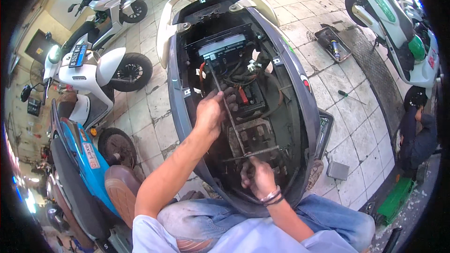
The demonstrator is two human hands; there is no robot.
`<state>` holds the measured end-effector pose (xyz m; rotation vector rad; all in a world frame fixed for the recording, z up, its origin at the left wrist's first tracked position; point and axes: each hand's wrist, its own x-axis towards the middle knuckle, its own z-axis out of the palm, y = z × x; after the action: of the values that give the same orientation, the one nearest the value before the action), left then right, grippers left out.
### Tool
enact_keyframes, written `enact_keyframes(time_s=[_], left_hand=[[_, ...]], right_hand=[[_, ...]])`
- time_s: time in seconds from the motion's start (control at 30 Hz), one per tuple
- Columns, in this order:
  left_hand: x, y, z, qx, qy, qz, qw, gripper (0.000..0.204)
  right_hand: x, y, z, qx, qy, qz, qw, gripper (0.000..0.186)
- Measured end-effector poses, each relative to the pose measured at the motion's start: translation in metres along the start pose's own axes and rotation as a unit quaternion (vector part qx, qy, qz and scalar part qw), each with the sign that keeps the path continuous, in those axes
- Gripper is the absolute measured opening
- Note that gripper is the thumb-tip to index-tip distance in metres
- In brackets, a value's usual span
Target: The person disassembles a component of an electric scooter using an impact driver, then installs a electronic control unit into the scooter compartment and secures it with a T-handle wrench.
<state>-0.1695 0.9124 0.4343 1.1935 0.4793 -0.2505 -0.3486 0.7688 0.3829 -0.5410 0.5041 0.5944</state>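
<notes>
A long T-handle wrench (235, 129) slants across the opened body of a scooter (300, 126), its crossbar near me. My left hand (212, 112) is closed around the middle of the shaft. My right hand (261, 178) grips where the crossbar meets the shaft. The far tip reaches close to a silver finned box (222, 46); whether it sits on a fastener I cannot tell. Beyond my left hand, to the right, lies a black battery (251, 105) with a red terminal cover (243, 95) and loose dark wiring (241, 77). An orange cable (202, 72) runs along the left inner side.
On the tiles at right are a tray (344, 56) with a spray can (334, 49), a screwdriver (344, 93) and a grey box (337, 170). A white scooter (396, 23) and a crouching person (417, 133) are farther right. Blue (89, 159) and white scooters (101, 70) stand left.
</notes>
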Motion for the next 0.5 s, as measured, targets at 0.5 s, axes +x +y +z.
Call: enact_keyframes(time_s=[0.5], left_hand=[[0.0,-0.001,-0.004,0.001,-0.006,-0.012,1.0,0.031]], right_hand=[[-0.011,-0.002,0.023,-0.026,0.088,-0.023,0.995,0.034]])
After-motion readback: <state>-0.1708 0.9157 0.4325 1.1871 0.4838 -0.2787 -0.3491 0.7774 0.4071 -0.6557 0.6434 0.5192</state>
